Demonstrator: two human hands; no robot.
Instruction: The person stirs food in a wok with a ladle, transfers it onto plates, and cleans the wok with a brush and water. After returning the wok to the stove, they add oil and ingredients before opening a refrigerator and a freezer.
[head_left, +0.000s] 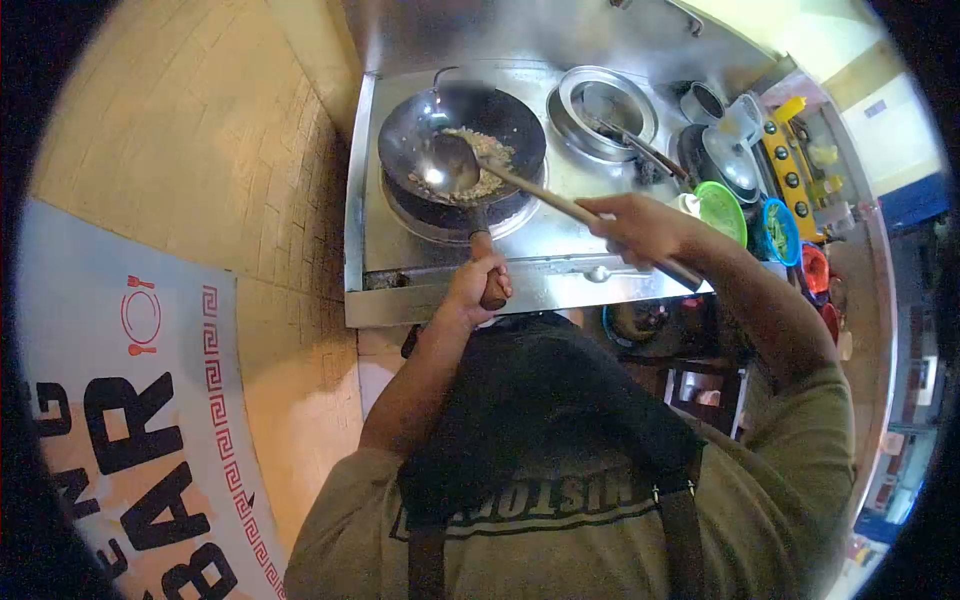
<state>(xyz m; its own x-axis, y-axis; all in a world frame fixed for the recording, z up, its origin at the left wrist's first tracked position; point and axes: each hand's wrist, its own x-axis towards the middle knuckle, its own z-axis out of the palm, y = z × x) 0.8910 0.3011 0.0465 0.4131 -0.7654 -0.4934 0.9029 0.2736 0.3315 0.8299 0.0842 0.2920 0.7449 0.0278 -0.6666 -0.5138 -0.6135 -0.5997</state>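
A dark wok sits on a burner of the steel stove, holding pale chopped food with steam above it. My left hand grips the wok's brown handle at the stove's front edge. My right hand holds the long wooden shaft of a metal ladle. The ladle's bowl rests inside the wok, among the food.
A second empty steel pan with a utensil stands to the right of the wok. Green, blue and red bowls line the right side with pots and bottles. A tiled wall and a printed banner are on the left.
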